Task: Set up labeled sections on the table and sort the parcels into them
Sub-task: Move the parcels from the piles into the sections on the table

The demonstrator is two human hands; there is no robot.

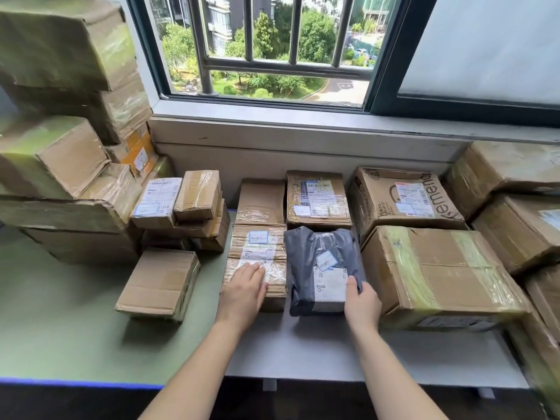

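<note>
Table [303, 353]: left hand [244, 287] flat; right hand [362, 301] grips bag [321, 259].

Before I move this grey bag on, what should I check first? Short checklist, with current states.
1. Right hand grips grey bag at its near right edge: ok.
2. Left hand flat on taped box, off the bag: ok.
3. Bag's label faces up: ok.
4. Section labels set out on table: cannot tell.
5. Large box crowds bag's right side: not ok.
</note>
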